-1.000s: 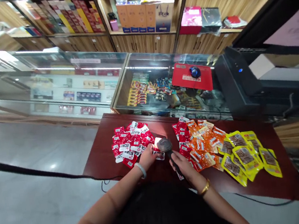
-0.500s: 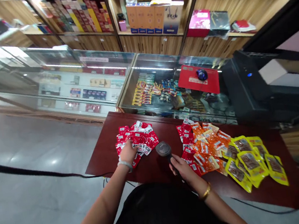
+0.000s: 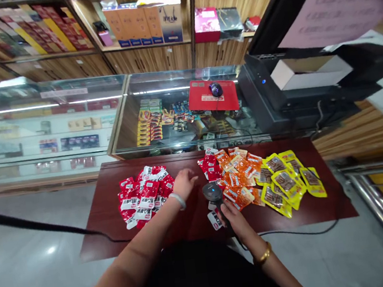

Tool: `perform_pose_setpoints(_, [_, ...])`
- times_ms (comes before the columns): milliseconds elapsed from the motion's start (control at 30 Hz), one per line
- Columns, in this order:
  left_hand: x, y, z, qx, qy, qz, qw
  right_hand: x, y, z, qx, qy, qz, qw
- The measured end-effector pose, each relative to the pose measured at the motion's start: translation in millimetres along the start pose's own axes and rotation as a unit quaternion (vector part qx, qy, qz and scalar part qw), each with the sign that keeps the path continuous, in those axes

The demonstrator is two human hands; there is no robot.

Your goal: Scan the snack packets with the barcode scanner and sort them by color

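Right hand [image 3: 234, 219] grips a black plastic handheld scanner [image 3: 213, 192]; left hand [image 3: 184, 185], fingers loosely parted, hovers nearer the glossy red-and-white packets [image 3: 147, 195] heaped to its left.

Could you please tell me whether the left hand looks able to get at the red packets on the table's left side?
Probably yes: the left hand is close beside that pile of red packets, with nothing visible standing between; the scanner in the right hand is off to the other side.

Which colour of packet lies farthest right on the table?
The yellow-edged packets; the orange packets and both groups of red packets lie farther left.
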State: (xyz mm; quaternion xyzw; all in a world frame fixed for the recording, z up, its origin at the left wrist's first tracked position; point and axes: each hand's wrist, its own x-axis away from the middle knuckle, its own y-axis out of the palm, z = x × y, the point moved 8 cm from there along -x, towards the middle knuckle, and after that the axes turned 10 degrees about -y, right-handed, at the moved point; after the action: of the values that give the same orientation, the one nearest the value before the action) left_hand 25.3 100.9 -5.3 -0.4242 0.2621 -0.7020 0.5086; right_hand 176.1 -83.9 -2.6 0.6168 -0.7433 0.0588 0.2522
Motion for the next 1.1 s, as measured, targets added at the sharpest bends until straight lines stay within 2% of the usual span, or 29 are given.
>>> perform_pose_setpoints(100, [-40, 29.1, 43, -0.008, -0.018, -0.021, 1.0, 6, -18, 0, -0.012, 0.005, 0.025, 1.0])
perform_pose_setpoints(233, [-77, 48.0, 70, -0.067, -0.094, -0.009, 0.993, 15, -33, -1, -0.051, 0.019, 0.054, 0.997])
perform_pose_setpoints(367, [-83, 61.3, 86, -0.126, -0.081, -0.015, 0.989, 19, -43, -2, -0.068, 0.013, 0.084, 0.994])
perform_pose_setpoints(467, [-74, 69.0, 84, -0.126, -0.071, -0.045, 0.988, 20, -50, -2, -0.06, 0.017, 0.091, 0.994])
perform_pose_setpoints(567, [-62, 68.7, 70, -0.078, -0.08, -0.058, 0.992, 18, -51, -4, -0.055, 0.014, 0.077, 0.995])
perform_pose_setpoints(733, [-43, 50.3, 29, 0.106, -0.106, -0.017, 0.989, 8, -39, -5, -0.042, 0.003, 0.034, 0.999])
perform_pose_setpoints(900, [-19, 23.5, -24, 0.286, -0.134, 0.028, 0.948, -7, -1, -12, -0.02, 0.0, -0.022, 1.0])
perform_pose_setpoints(1100, [8, -3.7, -78, 0.376, -0.163, 0.067, 0.91, -21, 54, -12, 0.038, 0.025, -0.074, 0.996])
